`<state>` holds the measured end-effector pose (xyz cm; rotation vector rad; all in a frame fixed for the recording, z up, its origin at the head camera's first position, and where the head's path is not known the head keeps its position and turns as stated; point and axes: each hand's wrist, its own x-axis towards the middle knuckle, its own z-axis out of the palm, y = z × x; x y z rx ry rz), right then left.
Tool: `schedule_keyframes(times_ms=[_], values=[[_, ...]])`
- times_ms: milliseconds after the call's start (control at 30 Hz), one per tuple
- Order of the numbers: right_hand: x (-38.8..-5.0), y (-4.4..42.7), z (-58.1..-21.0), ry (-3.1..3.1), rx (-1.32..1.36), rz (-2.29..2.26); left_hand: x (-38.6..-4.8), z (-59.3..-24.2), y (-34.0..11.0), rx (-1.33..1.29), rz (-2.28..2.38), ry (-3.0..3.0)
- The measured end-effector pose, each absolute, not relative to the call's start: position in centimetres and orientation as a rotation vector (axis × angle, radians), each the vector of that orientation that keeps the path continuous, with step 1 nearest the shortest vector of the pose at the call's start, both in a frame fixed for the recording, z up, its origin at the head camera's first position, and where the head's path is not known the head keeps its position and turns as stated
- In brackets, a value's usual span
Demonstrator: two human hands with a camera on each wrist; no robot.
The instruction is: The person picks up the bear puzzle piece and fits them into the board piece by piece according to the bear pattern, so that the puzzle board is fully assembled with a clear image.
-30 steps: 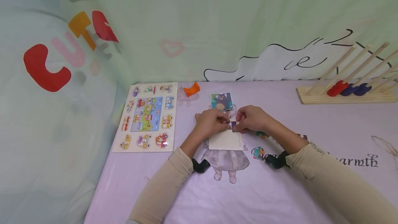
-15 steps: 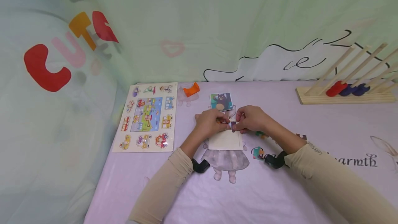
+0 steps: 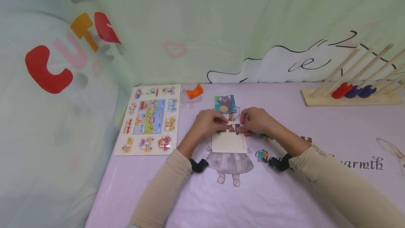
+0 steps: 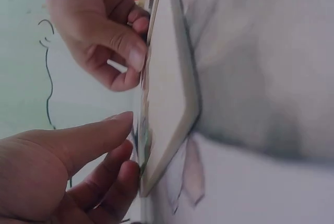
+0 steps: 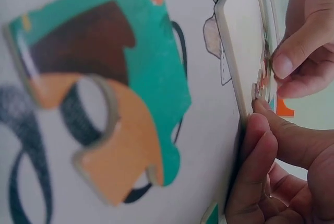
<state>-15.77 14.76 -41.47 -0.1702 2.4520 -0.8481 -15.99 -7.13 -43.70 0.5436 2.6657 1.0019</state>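
Observation:
A pale wooden puzzle board lies on the table between both hands, with a few brown jigsaw pieces along its far side. At its upper right, my right hand pinches a dark puzzle piece between thumb and fingers. My left hand is at the board's upper left, its fingers loosely bent and touching the edge in the left wrist view. Behind the board lies a bear picture card. A loose teal, brown and orange puzzle piece appears large in the right wrist view.
A wooden vehicle puzzle lies at the left. Beside it is an orange block. A peg stand with red and blue beads stands at the back right. Several loose pieces lie around my right forearm, including a teal one.
My left hand has drawn back a little to the left, uncovering brown pieces on the board's far side. My right hand stays in nearly the same place.

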Motion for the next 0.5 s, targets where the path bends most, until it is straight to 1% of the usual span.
schedule_keyframes(times_ms=[267, 500], values=[[-15.8, 14.9, -41.7, 2.447, -0.174, -0.856, -16.9, -43.6, -9.2, 0.480, 1.023, 2.622], [-15.8, 15.0, -41.8, 2.444, -0.188, -0.861, -17.4, -44.0, -9.8, 0.489, 0.987, 2.604]])
